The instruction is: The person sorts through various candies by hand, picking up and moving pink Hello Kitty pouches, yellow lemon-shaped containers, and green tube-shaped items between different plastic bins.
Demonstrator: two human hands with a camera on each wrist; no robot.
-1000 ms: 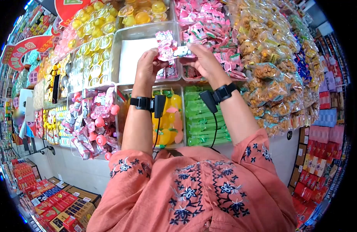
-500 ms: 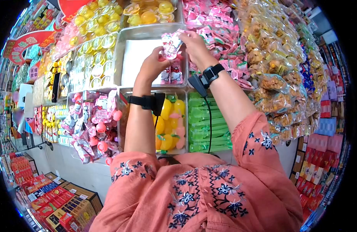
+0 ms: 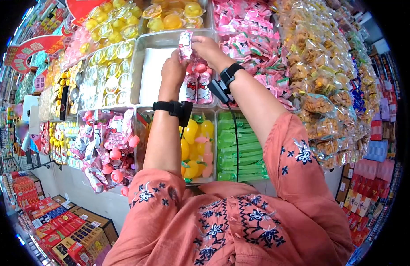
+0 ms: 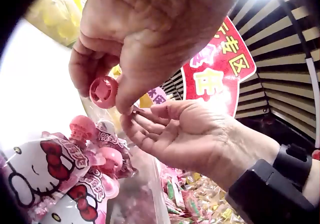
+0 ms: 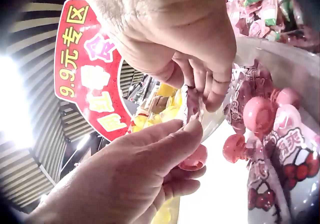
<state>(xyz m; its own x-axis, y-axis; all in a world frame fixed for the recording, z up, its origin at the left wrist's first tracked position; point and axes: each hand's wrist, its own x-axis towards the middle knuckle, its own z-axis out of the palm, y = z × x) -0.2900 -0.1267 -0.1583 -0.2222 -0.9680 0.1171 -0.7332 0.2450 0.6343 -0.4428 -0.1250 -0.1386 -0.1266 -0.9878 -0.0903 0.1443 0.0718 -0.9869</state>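
Note:
Upright between my hands is a pink-and-white cartoon-cat packet (image 3: 185, 45) with a round pink cap (image 4: 103, 91). My left hand (image 3: 172, 74) grips it low, thumb and fingers around the cap end. The fingertips of my right hand (image 3: 210, 49) are at the packet's upper edge and pinch it; in the right wrist view the packet (image 5: 191, 106) appears edge-on between both hands. Below them, several matching packets (image 3: 197, 88) with pink caps lie in a clear plastic bin (image 3: 140, 66), beside a white panel (image 3: 156, 73).
Neighbouring bins hold yellow jelly cups (image 3: 108, 73), yellow fruit-shaped sweets (image 3: 192, 148), green tubes (image 3: 240, 146) and pink wrapped candies (image 3: 247, 26). Bagged snacks (image 3: 315, 104) are piled at the right. More cat packets (image 3: 108, 150) stand at the left front. A red sign (image 3: 34, 53) rises behind.
The packet has turned from lying across both hands to upright. My right hand has moved left and up toward its top edge; my left hand now sits lower on it.

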